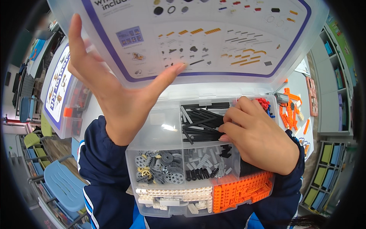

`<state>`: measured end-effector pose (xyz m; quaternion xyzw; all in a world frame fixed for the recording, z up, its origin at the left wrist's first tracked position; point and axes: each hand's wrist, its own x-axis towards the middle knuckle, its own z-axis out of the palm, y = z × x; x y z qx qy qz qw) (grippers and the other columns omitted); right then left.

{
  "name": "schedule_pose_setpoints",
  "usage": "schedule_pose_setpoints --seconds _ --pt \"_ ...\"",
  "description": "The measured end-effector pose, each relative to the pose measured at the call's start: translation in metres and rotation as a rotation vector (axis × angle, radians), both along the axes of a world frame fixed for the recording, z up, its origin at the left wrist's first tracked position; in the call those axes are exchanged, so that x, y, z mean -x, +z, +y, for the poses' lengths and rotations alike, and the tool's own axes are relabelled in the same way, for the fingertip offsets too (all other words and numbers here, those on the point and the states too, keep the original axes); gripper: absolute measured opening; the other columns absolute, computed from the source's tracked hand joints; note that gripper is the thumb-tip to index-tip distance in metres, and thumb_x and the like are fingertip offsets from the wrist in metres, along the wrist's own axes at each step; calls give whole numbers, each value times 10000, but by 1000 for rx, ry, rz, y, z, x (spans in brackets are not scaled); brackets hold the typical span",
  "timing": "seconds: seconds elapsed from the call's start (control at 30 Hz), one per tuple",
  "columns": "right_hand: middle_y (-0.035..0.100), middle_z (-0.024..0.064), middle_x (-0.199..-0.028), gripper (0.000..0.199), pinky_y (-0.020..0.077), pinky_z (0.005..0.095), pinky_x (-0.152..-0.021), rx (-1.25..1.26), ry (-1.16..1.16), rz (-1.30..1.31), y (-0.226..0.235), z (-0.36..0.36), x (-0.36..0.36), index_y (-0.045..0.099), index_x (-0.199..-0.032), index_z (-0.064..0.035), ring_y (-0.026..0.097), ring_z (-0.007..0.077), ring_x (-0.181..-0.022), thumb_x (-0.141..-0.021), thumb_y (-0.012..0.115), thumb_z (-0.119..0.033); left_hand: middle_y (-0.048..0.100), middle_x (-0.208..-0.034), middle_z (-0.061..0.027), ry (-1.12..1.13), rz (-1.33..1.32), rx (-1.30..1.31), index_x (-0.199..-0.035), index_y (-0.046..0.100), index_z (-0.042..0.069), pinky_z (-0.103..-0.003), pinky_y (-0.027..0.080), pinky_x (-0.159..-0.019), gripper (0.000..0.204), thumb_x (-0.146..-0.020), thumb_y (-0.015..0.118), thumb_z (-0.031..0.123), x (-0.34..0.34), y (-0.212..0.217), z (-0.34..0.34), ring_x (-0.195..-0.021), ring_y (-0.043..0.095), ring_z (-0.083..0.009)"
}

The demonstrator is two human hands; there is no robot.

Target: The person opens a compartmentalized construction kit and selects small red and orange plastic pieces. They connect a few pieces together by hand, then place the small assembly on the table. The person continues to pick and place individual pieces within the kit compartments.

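Note:
My left hand (114,87) is raised with thumb and forefinger spread wide against the clear lid (183,78) of a parts case. The thumb lies across the lid's inner face, where a printed parts sheet shows. Over the upper right of the clear case (152,133), my right hand (259,133) is bent downward. Its thumb and forefinger close at the right ends of a pile of black axle rods (202,118); part of the pile is hidden by the hand. Grey gears (167,164) and grey connectors (204,160) lie in nearer compartments.
White beams (175,192) and orange bricks (240,192) fill the case's front row. Red and blue small parts (264,103) sit past my right hand. A second case (63,91) stands left. Orange pieces (291,110) lie on the right. A blue chair (65,183) is lower left.

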<state>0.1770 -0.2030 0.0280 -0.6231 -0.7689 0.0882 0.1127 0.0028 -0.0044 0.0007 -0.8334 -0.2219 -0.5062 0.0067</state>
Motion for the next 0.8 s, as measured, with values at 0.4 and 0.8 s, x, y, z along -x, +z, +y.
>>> schedule_pose_setpoints --seconds 0.4,0.8 --pt "582 62 -818 79 480 331 -810 22 47 -158 4 4 -2 655 -740 -29 562 237 -941 -739 686 -102 363 -1324 -138 -58 80 -196 -1575 121 31 -324 439 -880 1354 -607 1021 321 0 4 5 -1244 460 -225" --pt "663 75 -956 220 496 380 -734 -100 -66 125 22 -15 -12 612 -831 -29 615 287 -857 -718 801 -36 376 -1314 -146 -63 23 -146 -1571 116 27 -333 446 -884 1342 -620 1016 319 2 -4 7 -1228 488 -231"
